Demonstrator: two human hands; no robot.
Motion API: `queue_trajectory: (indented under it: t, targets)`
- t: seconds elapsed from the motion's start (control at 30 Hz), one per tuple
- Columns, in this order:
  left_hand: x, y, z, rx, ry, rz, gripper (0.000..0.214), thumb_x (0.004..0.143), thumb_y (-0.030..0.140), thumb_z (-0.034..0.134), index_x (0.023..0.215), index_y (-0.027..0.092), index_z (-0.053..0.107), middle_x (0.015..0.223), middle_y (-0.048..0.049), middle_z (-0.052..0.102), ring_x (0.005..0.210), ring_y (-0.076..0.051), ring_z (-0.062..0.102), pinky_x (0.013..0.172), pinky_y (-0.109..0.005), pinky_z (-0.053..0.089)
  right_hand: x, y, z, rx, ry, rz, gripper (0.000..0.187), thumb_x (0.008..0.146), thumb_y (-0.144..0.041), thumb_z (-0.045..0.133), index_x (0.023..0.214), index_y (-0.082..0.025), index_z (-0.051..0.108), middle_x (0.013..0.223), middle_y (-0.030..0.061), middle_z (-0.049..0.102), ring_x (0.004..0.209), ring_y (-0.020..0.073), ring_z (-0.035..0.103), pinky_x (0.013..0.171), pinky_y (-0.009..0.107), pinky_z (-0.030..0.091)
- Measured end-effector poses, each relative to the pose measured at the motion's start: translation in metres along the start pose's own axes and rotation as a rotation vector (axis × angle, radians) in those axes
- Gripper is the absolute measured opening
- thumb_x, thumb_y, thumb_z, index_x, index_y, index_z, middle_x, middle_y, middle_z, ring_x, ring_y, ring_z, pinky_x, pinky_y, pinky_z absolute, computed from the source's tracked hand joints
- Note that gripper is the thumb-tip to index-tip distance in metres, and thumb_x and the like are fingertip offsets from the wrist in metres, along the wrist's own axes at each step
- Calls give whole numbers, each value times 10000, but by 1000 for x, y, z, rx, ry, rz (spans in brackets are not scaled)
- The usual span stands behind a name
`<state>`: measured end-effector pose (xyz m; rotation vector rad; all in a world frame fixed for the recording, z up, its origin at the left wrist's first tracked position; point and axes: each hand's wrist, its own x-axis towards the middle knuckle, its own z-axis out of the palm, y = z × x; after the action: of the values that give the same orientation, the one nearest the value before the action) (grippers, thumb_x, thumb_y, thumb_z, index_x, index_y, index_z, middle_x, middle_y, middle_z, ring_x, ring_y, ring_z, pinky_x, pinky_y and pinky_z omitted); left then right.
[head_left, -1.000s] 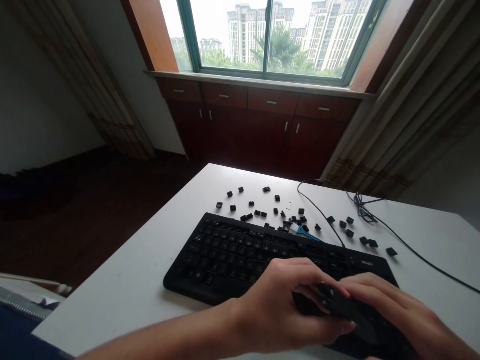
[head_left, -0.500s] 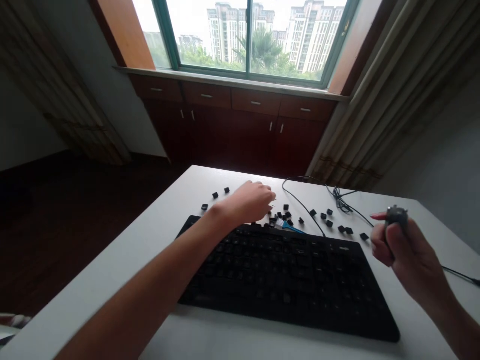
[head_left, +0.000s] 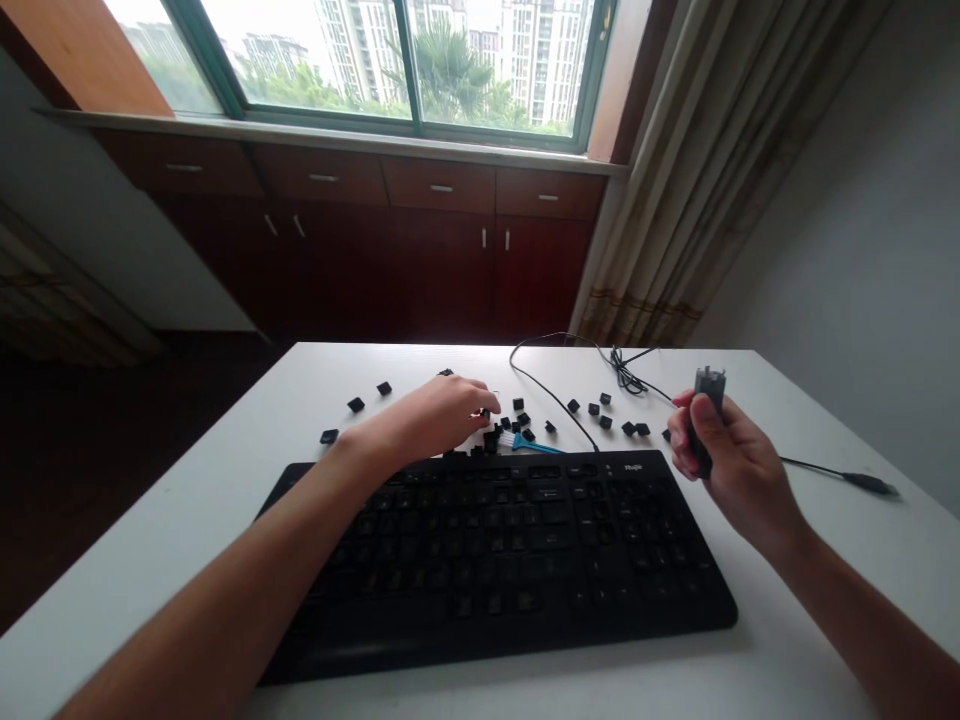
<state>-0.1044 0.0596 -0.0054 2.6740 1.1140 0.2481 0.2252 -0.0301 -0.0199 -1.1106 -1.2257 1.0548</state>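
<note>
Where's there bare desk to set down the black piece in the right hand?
The white desk is free right of the keyboard, below the cable and beside the right hand, which holds the black piece. There's a smaller patch at far left, beyond the outlying keycaps. It's crowded behind the keyboard, around the left hand, black keycaps and blue brush.

The left forearm (head_left: 225, 570) is stretching forward with the left hand (head_left: 431, 418) arching palm down, its fingers curving toward the worktop (head_left: 187, 520). The right hand (head_left: 735, 465) is rising beside it, wrist bent, fingers and thumb gripping a small dark object (head_left: 709, 395), with the right forearm (head_left: 847, 610) angling up from below.
</note>
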Motion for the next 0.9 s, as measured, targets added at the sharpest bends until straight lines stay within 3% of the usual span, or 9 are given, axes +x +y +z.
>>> queue_trajectory:
  t: [0.13,0.3,0.6,0.9]
  targets:
    - [-3,5,-7,-213,87,13,245,936,274,635,1155,217,727,1105,-41,756,973,-196,712,872,-293,543,-3,6,1,-18,-26,12,234,974,-470,585,1041,-246,595,755,-27,535,572,103,481,480,234,414]
    - [-4,16,-15,-423,85,66,246,900,233,695,1143,240,731,1104,-8,760,974,-157,727,843,-238,580,-5,10,5,-57,-70,31,257,977,-497,566,1034,-246,578,761,-24,550,565,100,493,482,234,417]
    - [-4,31,-22,-426,71,128,249,909,276,698,1153,243,735,1091,-27,761,994,-170,721,669,-196,569,-7,8,9,-148,-115,28,257,986,-489,559,1026,-235,573,775,-22,553,556,92,486,497,243,400]
    - [-4,45,-21,-377,61,225,258,903,219,660,1145,231,746,1140,-58,702,938,-150,691,718,-210,563,-7,8,9,-157,-133,20,255,989,-481,562,995,-226,571,769,-24,547,561,86,474,506,246,388]
